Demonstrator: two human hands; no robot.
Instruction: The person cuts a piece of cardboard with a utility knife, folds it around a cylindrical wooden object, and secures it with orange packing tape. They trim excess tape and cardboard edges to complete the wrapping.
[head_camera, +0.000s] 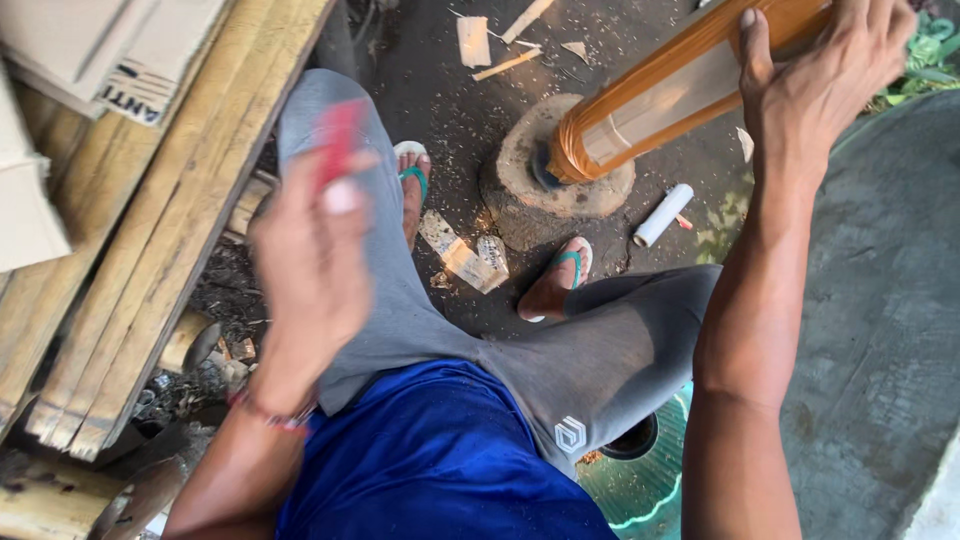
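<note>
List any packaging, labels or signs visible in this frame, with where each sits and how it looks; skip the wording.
Cardboard sheets: top left, lying on the wooden planks; flat, pale beige, one with a dark printed strip along its edge.
Small red item: pinched in the left hand; blurred, so whether it is a packet cannot be told.
Logo patch: on the grey trouser leg, lower centre; small white hexagon outline.

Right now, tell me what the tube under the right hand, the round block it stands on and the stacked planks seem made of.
Tube under the right hand: probably bamboo, orange-brown and glossy, one paler strip. Round block: looks like a cut log slice, rough and pale. Planks: raw split wood or bamboo, yellowish, unfinished. The left hand holds a blurred red thing; material unclear.
</note>
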